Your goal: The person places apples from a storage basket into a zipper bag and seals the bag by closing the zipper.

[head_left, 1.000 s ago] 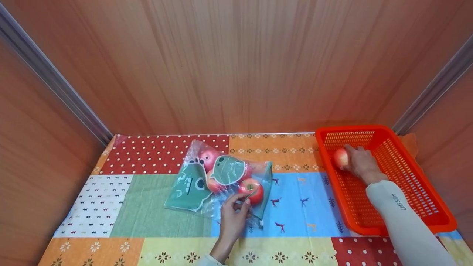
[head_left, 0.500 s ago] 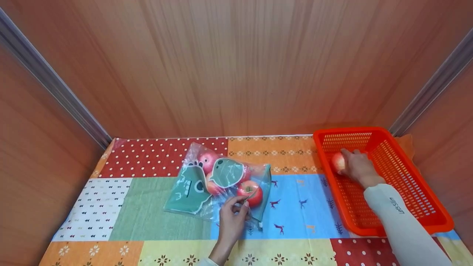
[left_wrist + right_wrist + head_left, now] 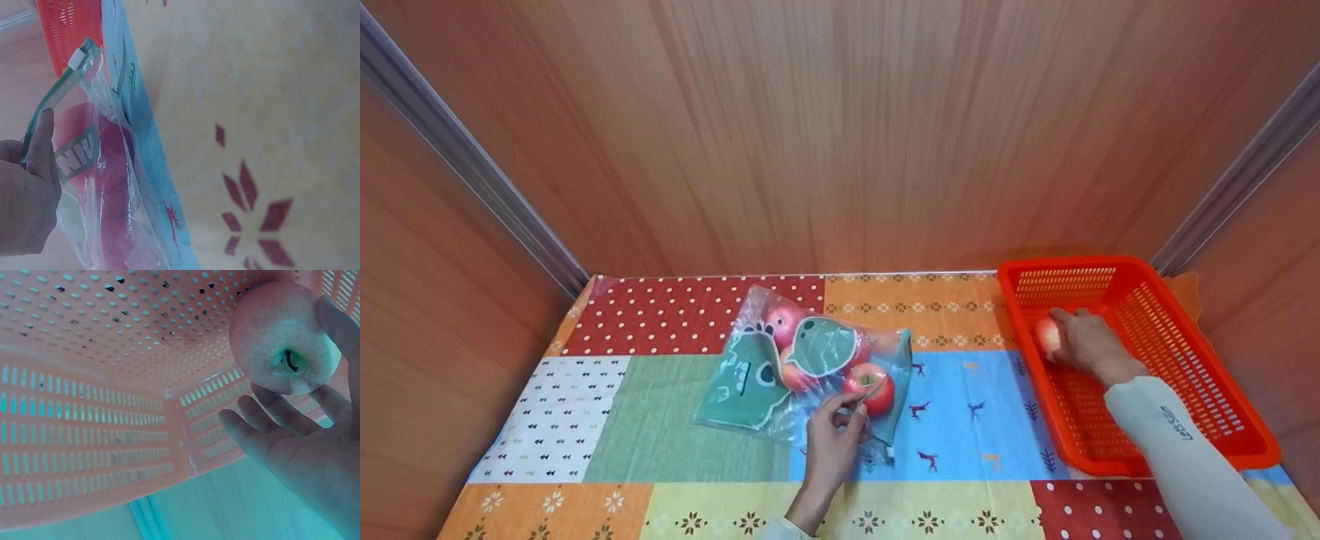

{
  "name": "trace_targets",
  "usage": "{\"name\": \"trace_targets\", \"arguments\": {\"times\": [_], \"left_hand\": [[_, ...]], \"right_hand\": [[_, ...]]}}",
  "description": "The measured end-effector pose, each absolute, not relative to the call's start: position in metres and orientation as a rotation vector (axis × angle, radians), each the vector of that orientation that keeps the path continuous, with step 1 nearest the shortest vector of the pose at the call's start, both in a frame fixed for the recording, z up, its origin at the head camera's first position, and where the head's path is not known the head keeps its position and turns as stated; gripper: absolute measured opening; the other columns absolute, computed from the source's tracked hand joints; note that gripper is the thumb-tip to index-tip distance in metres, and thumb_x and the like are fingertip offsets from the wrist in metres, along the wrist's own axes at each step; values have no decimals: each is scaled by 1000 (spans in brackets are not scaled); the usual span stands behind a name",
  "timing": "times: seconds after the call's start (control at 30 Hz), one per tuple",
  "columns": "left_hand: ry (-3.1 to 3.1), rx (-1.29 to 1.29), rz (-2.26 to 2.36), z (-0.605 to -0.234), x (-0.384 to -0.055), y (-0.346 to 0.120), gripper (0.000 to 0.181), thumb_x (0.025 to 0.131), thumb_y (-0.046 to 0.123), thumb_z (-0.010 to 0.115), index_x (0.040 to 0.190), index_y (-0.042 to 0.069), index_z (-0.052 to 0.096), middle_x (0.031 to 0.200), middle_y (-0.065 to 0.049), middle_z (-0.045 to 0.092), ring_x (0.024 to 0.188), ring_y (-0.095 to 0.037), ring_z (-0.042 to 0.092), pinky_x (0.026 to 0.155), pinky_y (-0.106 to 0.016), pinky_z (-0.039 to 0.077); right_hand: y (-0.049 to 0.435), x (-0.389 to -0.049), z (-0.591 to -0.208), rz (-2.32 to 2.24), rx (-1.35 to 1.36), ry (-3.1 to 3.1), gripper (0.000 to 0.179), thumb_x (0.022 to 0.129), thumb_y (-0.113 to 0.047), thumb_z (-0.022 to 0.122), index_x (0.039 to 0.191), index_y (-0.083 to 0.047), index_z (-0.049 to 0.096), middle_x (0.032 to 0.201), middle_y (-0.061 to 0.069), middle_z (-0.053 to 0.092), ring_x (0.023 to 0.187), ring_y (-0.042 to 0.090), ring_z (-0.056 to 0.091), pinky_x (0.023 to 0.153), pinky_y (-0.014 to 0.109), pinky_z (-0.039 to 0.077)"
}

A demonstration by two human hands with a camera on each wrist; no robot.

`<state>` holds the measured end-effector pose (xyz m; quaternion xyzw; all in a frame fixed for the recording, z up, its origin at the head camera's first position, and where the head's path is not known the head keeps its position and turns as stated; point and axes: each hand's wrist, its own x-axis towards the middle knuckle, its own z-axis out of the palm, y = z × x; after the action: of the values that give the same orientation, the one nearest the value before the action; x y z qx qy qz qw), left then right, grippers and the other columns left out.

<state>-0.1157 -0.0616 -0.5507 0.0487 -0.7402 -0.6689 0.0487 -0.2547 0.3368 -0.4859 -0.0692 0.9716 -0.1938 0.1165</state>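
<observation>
A clear slider zip bag [image 3: 750,390] with green cartoon prints lies on the cloth with several red apples [image 3: 871,390] inside. My left hand [image 3: 832,435] pinches the bag's green-edged mouth between thumb and fingers. The white slider [image 3: 77,59] sits near the far end of that edge in the left wrist view. Inside the orange-red plastic basket [image 3: 1166,337], my right hand [image 3: 1091,341] holds another apple [image 3: 284,340], thumb on one side and fingertips on the other. That apple is close to the basket's left wall, its stem showing in the right wrist view.
A patchwork-patterned cloth [image 3: 697,450] covers the table. Wood-look panels [image 3: 840,135] enclose the back and both sides, with grey strips at the corners. The basket stands at the right, near the back and right panels.
My right hand and its apple have shifted slightly toward the near side within the basket. My left hand and the bag stay in place; the head view sways a little.
</observation>
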Motion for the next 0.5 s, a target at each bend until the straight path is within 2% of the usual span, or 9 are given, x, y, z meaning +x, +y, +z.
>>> {"name": "trace_targets", "arguments": {"times": [0.2, 0.5], "left_hand": [[-2260, 159, -2053, -551, -117, -62, 22, 101, 7, 70, 122, 4, 74, 109, -9, 65, 78, -19, 67, 68, -24, 61], [-2248, 187, -2080, -550, -117, -62, 23, 100, 5, 71, 123, 2, 73, 108, -10, 63, 79, -21, 69, 70, -26, 63]], "right_hand": [[333, -250, -485, -553, -230, 2870, 68, 90, -22, 84, 148, -9, 50, 127, 26, 60, 104, 45, 64, 83, 68, 59], [330, -247, -481, -401, -324, 2910, 62, 91, -17, 81, 144, 0, 53, 119, 26, 61, 101, 44, 59, 90, 70, 57]]}}
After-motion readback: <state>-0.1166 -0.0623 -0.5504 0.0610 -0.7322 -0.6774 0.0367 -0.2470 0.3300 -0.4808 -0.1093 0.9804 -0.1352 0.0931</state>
